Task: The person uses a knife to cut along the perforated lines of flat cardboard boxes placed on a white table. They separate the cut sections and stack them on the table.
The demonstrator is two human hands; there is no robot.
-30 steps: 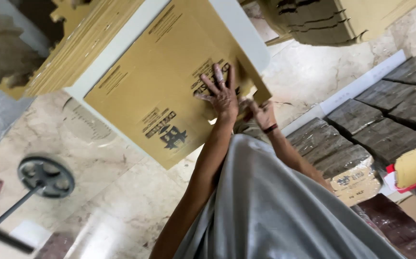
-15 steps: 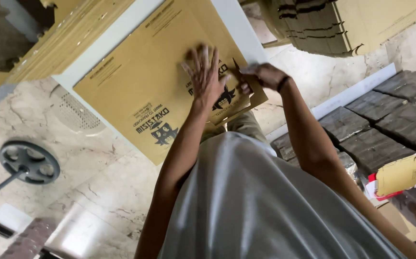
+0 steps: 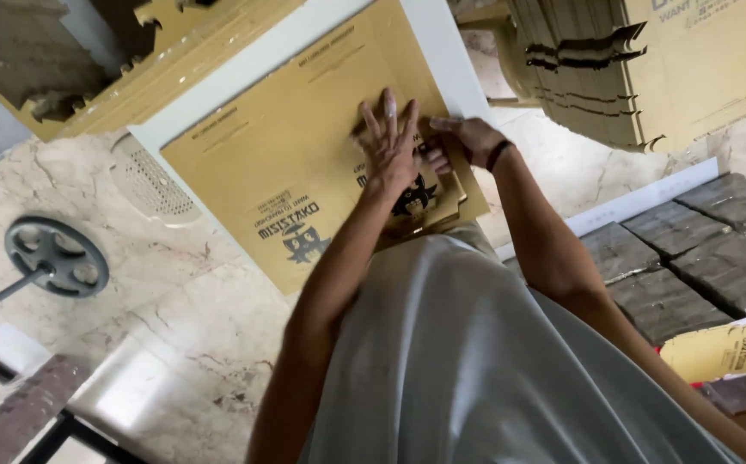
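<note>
1. A flat brown cardboard sheet (image 3: 304, 163) is laid on the white bench (image 3: 429, 43), overhanging its near edge.
2. The left hand (image 3: 390, 142) is pressed flat, fingers spread, on the sheet.
3. The sheet's folded flap (image 3: 455, 202) is pinched by the right hand (image 3: 467, 137).
4. Stacked cardboard (image 3: 648, 69) is seen beyond.

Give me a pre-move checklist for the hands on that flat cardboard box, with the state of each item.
1. Left hand flat on the cardboard box, fingers spread: ok.
2. Right hand on the box's near edge beside the left hand: ok.
3. Box lying flat on the white table: ok.
4. Box fully supported: not ok, its near part overhangs the table edge.
5. Right-hand grip on a flap: cannot tell, the fingers are partly hidden.
6. Stack of flattened cartons apart from the hands: ok.
</note>
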